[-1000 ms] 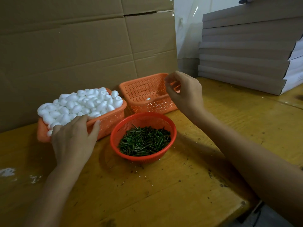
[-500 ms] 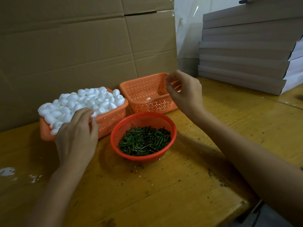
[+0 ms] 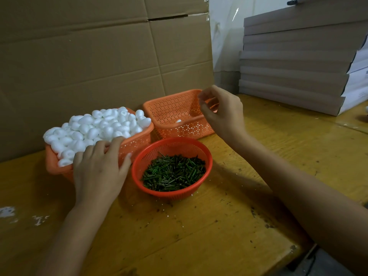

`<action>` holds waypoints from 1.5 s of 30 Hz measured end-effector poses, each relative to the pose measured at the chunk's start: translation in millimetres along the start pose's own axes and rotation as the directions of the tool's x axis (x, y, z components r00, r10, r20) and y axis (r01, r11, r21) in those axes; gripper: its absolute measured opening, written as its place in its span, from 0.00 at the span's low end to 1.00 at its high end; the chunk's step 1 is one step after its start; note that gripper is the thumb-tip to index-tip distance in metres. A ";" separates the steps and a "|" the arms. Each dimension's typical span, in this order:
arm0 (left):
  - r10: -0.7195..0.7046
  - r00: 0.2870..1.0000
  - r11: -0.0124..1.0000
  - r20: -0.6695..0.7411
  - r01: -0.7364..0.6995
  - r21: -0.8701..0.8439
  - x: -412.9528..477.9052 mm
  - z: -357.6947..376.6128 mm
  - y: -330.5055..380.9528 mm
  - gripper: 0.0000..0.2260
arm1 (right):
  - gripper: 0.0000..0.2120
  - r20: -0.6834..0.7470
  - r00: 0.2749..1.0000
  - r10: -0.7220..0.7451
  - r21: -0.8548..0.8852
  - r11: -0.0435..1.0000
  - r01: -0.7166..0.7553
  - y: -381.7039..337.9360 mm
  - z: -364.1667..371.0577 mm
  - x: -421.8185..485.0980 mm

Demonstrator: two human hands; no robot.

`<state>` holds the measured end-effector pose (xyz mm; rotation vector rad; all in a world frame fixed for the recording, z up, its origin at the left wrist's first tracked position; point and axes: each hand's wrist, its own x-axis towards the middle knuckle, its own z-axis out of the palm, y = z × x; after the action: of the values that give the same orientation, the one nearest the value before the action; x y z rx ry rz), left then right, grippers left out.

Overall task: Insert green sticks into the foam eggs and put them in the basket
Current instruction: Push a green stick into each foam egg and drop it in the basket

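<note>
An orange basket at the left is heaped with white foam eggs. My left hand lies over its front rim, fingertips touching the nearest eggs and thumb spread toward the round red basket of green sticks. Whether an egg is under its fingers is hidden. A second orange basket stands behind, with one foam egg lying in it. My right hand hovers over that basket's right end, fingers loosely curled, with nothing visible in them.
A cardboard wall rises right behind the baskets. A stack of flat grey boxes fills the back right. The yellow wooden table ends at the lower right corner. White foam crumbs lie at the far left.
My left hand reached forward onto the egg pile, then drew back a little to the basket's front rim with its thumb spread. My right hand has stayed over the rear basket.
</note>
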<state>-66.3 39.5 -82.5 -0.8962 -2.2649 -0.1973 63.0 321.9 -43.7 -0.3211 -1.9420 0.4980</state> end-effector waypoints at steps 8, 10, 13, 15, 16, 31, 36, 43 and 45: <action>-0.062 0.998 0.998 -0.008 0.062 -0.029 3.1 -5.3 3.1 0.15 | 0.06 -0.001 1.000 -0.015 0.016 1.000 0.015 -1.0 -0.1 -0.4; -0.058 0.997 0.998 -0.042 0.056 -0.037 1.9 -6.9 4.9 0.13 | 0.05 0.001 1.000 -0.020 0.011 1.000 0.020 -1.3 0.0 -0.6; -0.067 0.996 0.996 -0.061 0.064 -0.063 2.4 -7.0 1.9 0.09 | 0.05 0.000 1.000 -0.020 0.012 1.000 0.020 -1.5 -0.4 -0.5; -0.091 0.995 0.992 -0.041 0.087 -0.096 4.4 -6.1 -2.7 0.08 | 0.06 -0.002 1.000 -0.018 0.019 1.000 0.018 -1.7 -1.0 -0.1; -0.093 0.995 0.991 -0.033 0.089 -0.098 4.8 -6.0 -3.5 0.08 | 0.06 -0.003 1.000 -0.018 0.021 1.000 0.018 -1.9 -1.2 0.0; -0.184 0.982 0.958 -0.033 0.172 -0.227 4.7 -4.9 -1.9 0.07 | 0.05 0.013 1.000 -0.022 0.011 1.000 0.022 -6.5 -1.6 -1.8; -0.181 0.983 0.947 -0.029 0.167 -0.275 4.4 -6.1 -3.2 0.08 | 0.05 0.012 1.000 -0.017 0.016 1.000 0.017 -6.4 -2.5 -1.7; -0.219 0.974 0.913 -0.057 0.184 -0.365 4.3 -4.1 -4.3 0.11 | 0.05 0.004 1.000 -0.017 0.018 1.000 0.017 -7.1 -3.4 -1.7; -0.242 0.968 0.889 -0.067 0.194 -0.415 5.4 -4.2 -6.2 0.13 | 0.05 0.006 1.000 -0.018 0.016 1.000 0.018 -7.8 -3.4 -1.7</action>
<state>-70.9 36.2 -75.1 -0.8032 -2.2479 -0.8284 66.7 315.0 -40.1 -0.2920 -1.9441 0.5033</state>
